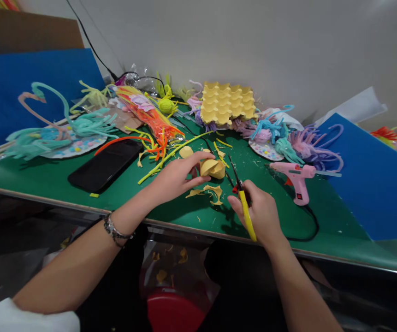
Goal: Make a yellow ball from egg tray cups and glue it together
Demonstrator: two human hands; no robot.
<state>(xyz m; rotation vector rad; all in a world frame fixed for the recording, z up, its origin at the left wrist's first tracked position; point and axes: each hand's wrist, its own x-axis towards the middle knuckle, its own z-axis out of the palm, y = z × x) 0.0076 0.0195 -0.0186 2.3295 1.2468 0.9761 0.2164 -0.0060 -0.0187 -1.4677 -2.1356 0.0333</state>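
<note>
My left hand pinches a yellow egg-carton cup just above the green table. My right hand grips yellow-handled scissors, whose dark blades point up and away to the right of the cup. Yellow cardboard scraps lie under the cup. A yellow egg carton stands at the back of the table.
A black phone lies left of my hands. A pink glue gun with a black cord sits to the right. Pipe-cleaner bundles, paper plates and blue boards crowd the back and sides. A red bin with scraps stands below the table edge.
</note>
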